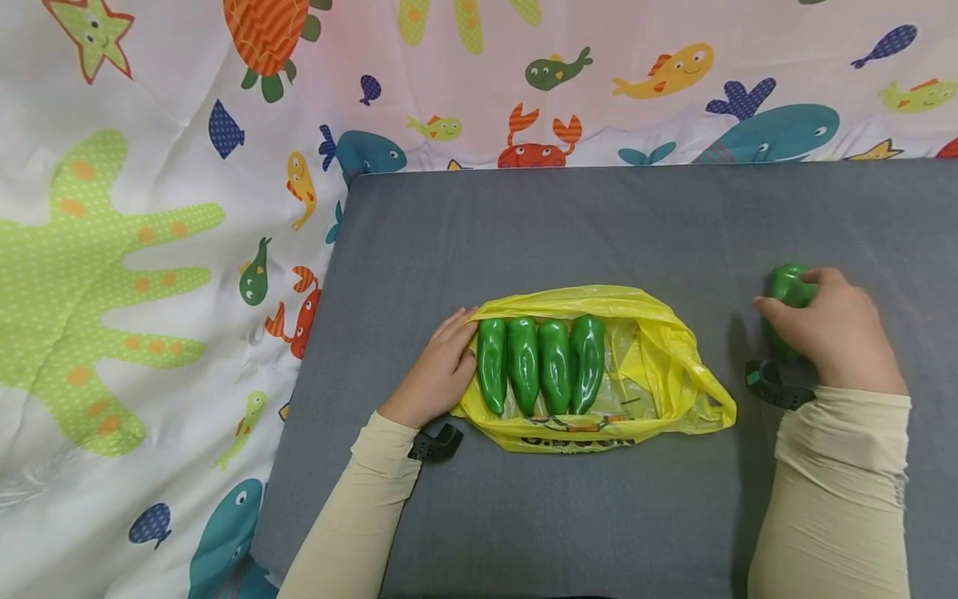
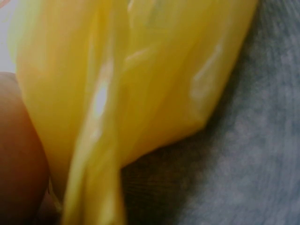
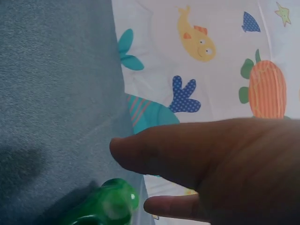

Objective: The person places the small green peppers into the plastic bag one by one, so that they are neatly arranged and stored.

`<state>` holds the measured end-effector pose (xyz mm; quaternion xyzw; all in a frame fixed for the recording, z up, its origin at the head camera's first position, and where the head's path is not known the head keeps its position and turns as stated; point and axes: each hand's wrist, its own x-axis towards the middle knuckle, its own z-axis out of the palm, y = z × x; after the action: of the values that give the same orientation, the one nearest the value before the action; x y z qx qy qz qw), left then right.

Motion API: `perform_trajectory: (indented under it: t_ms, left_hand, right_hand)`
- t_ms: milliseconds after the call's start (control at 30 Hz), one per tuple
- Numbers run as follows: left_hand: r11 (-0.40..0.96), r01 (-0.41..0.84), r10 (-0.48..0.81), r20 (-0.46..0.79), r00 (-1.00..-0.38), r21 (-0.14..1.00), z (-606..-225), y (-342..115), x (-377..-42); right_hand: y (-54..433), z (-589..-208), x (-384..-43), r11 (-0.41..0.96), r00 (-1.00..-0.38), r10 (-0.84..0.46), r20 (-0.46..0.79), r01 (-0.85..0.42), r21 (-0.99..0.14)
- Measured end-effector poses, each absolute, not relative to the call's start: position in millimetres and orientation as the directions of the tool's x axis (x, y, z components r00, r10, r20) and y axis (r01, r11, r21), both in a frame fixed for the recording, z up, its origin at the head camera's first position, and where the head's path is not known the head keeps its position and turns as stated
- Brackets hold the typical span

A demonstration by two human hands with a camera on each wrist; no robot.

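Several glossy green peppers [image 1: 555, 366] lie side by side in the open mouth of a yellow plastic bag [image 1: 684, 358]. My left hand [image 1: 434, 370] holds the left end of the bag. Yellow folds of the bag [image 2: 154, 93] fill much of the left wrist view beside part of the hand. Over at the right, my right hand [image 1: 841, 320] is over another green pepper [image 1: 789, 287], thumb on its left and fingers on its right. In the right wrist view, the thumb stands apart from this pepper [image 3: 105, 204], and a fingertip is right at its end.
Grey cloth [image 1: 584, 225] covers the table. A white curtain [image 1: 449, 83] printed with sea animals hangs behind it and along the left side. Black straps [image 1: 778, 384] are on both wrists over beige sleeves.
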<state>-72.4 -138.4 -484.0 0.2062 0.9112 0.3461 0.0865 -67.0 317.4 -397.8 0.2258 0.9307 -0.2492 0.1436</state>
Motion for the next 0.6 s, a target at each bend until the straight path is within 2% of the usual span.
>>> perform_trajectory:
  t_ms: [267,600]
  left_hand:
    - [0.676,0.314,0.437,-0.019,-0.899,0.666,-482.2,-138.3,-72.4]
    - [0.673,0.310,0.437,-0.023,-0.899,0.671,-482.2,-138.5,-72.4]
  right_hand:
    - [319.2,-409.5,-71.5,0.797,-0.884,0.305,-0.354,0.440,-0.413]
    - [316.0,-415.8,-74.1,0.784,-0.890,0.316,-0.330,0.441,-0.437]
